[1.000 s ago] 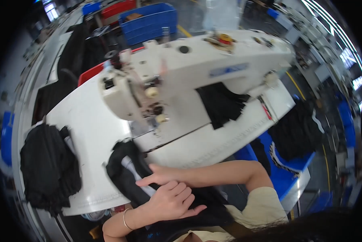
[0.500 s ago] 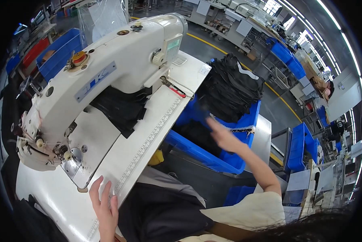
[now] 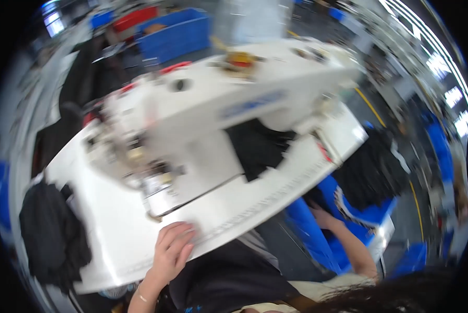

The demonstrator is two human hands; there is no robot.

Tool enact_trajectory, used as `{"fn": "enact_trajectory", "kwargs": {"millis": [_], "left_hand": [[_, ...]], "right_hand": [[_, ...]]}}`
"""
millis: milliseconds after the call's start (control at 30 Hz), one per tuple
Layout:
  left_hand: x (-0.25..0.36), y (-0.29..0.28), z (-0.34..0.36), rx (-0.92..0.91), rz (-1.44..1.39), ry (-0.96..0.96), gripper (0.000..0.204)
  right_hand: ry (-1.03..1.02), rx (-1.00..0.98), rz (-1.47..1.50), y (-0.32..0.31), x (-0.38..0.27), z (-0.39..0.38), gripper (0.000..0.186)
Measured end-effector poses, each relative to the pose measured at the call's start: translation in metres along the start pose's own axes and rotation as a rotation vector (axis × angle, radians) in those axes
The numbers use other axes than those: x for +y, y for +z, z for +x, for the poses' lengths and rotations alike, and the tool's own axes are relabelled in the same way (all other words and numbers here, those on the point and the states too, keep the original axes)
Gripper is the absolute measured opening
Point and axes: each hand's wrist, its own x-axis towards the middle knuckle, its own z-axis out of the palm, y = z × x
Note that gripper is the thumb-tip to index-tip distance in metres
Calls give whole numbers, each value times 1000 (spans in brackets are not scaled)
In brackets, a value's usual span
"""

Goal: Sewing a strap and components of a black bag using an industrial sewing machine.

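Note:
My left hand (image 3: 172, 250) rests at the front edge of the white sewing table (image 3: 106, 229), empty, its fingers loosely bent and the thumb apart. Ahead of it stands a white sewing machine (image 3: 192, 117), blurred. Several black fabric pieces (image 3: 257, 148) lie under the machine's arm. To the right, my right hand (image 3: 322, 218) reaches down into a blue bin (image 3: 302, 216); its fingers are hidden beside dark cloth, so I cannot tell what they grip. A tall stack of black fabric pieces (image 3: 372, 169) sits over the bin's far part.
A bundle of black cloth (image 3: 51, 235) hangs over the table's left end. A small red item (image 3: 325, 152) lies near the table's right edge. Dark cloth (image 3: 228, 276) covers my lap. Another blue bin (image 3: 176, 39) stands behind the machine.
My view has swung left, so the machine appears farther right. My right hand has gone from above the bin down into it. The left hand's fingers have drawn together on the table.

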Motion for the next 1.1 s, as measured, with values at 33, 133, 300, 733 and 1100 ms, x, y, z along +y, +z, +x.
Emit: {"fn": "enact_trajectory", "kwargs": {"millis": [33,133,300,733,1100], "left_hand": [[0,-11,-5,44,-5,5,23],[33,-44,-5,23,-888,-73,13],[91,-72,-29,-16,-1498,180,14],[78,-114,-89,272,-1138,219,15],[34,-162,-115,606,-323,77,28]], "right_hand": [[203,-89,169,-71,-57,-17,38],[317,292,317,-159,-184,-50,38],[-562,353,355,-134,-347,-10,10],[-1601,454,105,49,-707,144,47],[-315,-715,1564,10,-753,167,33]]}}
